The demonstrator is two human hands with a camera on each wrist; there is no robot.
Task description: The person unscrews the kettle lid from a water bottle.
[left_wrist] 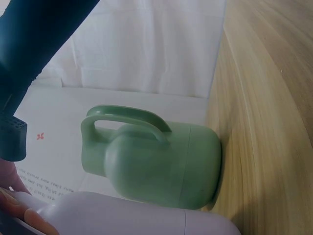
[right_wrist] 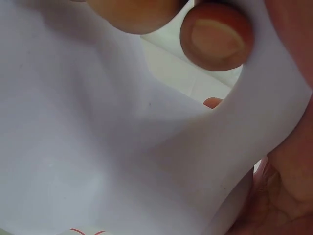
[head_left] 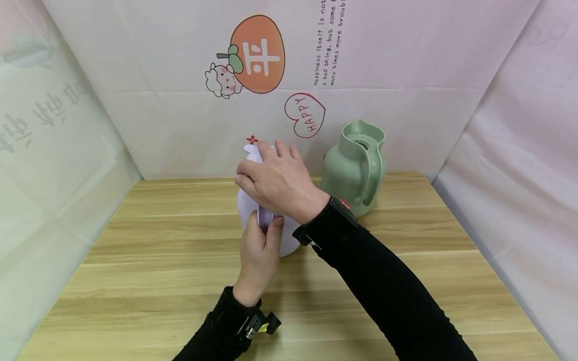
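A lavender thermos jug (head_left: 289,240) stands on the table in front of me, mostly covered by my hands in the head view. Its handle (head_left: 265,218) points toward me, and my left hand (head_left: 261,250) grips it with the thumb along the side. My right hand (head_left: 282,183) reaches across from the right and holds the jug's top, its fingers bent over the mouth. Whatever lies beneath that palm is hidden. In the right wrist view, the pale jug body (right_wrist: 88,137) fills the left side, with a fingertip (right_wrist: 215,39) beside the handle.
A green thermos jug (head_left: 345,175) stands upright just right of the lavender one, at the table's back edge. The wooden table (head_left: 171,271) meets a printed white cloth (head_left: 171,130) behind, with more cloth hanging at both sides.
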